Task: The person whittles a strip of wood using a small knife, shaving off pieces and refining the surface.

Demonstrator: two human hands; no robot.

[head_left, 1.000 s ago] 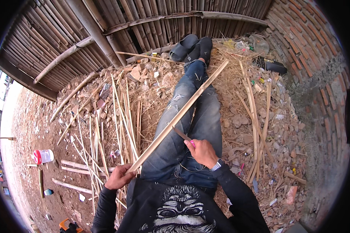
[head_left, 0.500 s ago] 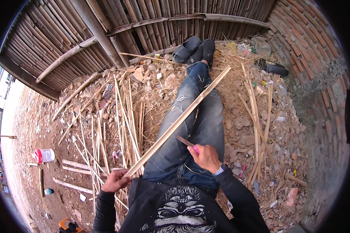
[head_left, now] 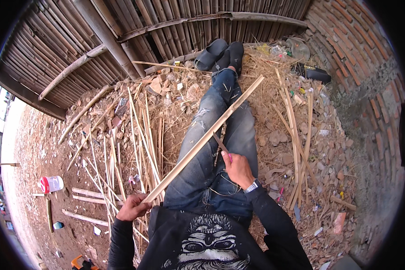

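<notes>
A long pale bamboo strip (head_left: pixel 206 138) slants across my outstretched legs, from my left hip up to the right. Its near end is gripped in my left hand (head_left: pixel 133 207), thumb on top. My right hand (head_left: pixel 239 171), with a watch at the wrist, is closed round the pink handle of a knife (head_left: pixel 220 142). The blade points up and left; its tip is at or very near the strip's lower edge, and I cannot tell whether they touch. Most of the handle is hidden inside the fist.
Split bamboo strips (head_left: pixel 141 130) lie in a loose pile to my left, more strips (head_left: pixel 292 135) to my right. A white and red bucket (head_left: pixel 52 184) lies at far left. Rubble and straw cover the ground. A bamboo wall (head_left: pixel 175 36) stands ahead, a brick wall (head_left: pixel 369 90) at right.
My right hand has moved slightly up and forward, and the knife blade has turned steeper, its tip now closer to the strip. My left hand keeps its hold on the strip's end.
</notes>
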